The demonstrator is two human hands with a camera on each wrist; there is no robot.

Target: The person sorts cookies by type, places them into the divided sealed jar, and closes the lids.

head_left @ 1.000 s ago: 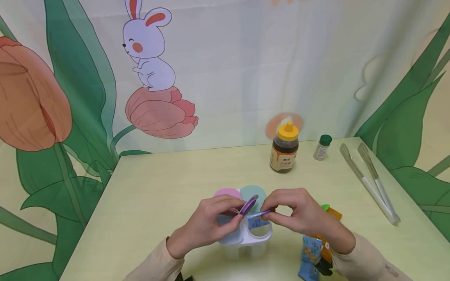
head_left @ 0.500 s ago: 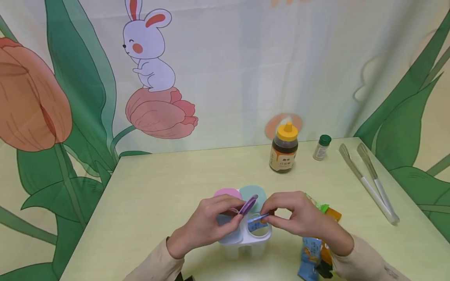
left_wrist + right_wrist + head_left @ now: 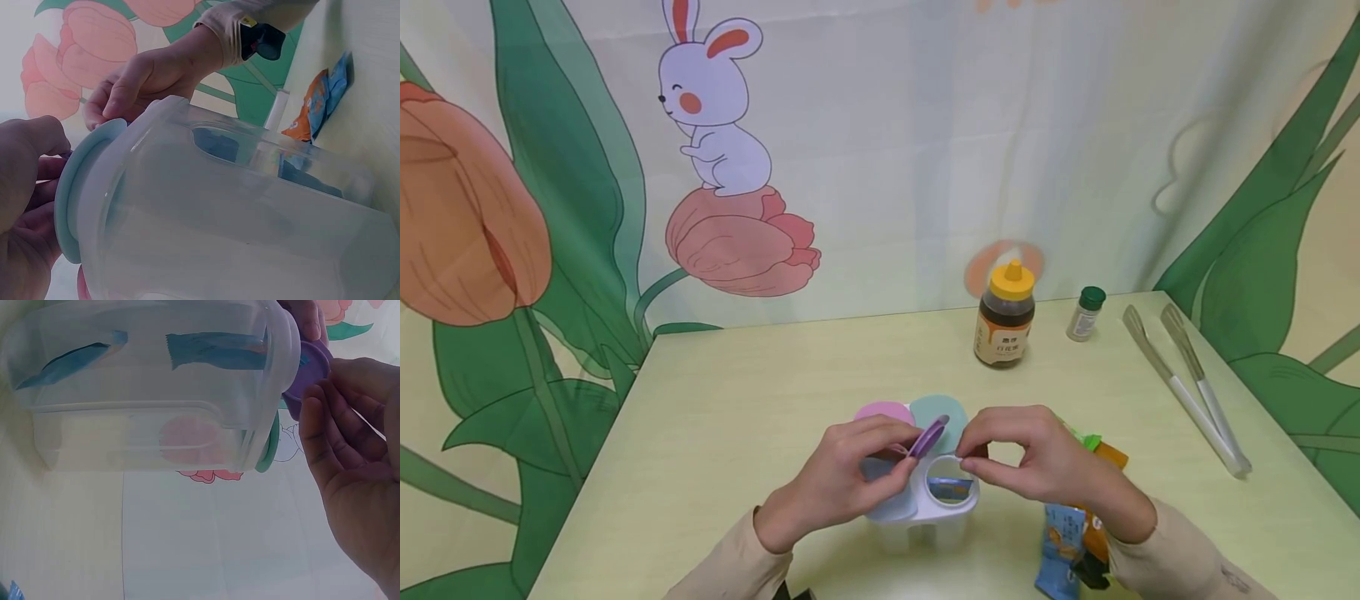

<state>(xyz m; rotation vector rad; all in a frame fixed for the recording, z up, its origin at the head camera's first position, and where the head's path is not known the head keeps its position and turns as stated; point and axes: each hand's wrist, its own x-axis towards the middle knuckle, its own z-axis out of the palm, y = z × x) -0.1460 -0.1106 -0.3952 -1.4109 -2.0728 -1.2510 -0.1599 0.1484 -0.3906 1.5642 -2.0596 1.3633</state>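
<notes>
Head view. A bottle (image 3: 1002, 304) with a yellow cap bears a cream label (image 3: 1002, 342) printed with dark Chinese characters, too soft to read surely. The small jar (image 3: 1084, 321), green-capped, has a pale label whose print is too fine to make out, as is that on the loose blue packet (image 3: 1062, 542). Orange lettering (image 3: 1017, 3) on the curtain is cut off above. Tongs (image 3: 1187, 404) lie at right. The left hand (image 3: 859, 467) pinches the purple lid (image 3: 928, 437), tilted over the container (image 3: 922, 533); beyond are a pink lid (image 3: 883, 410) and a teal lid (image 3: 942, 419). The right hand (image 3: 1037, 457) is loosely bent, thumb and index tips near each other beside the round mouth, in which a blue packet (image 3: 951, 488) shows. The right forearm partly covers an orange packet (image 3: 1096, 535).

Left wrist view. The cloudy wall blurs the blue contents; the teal lid hides part of the left hand.

Right wrist view. Two blue packets show inside, one low, one nearer the rim; their writing is illegible.
</notes>
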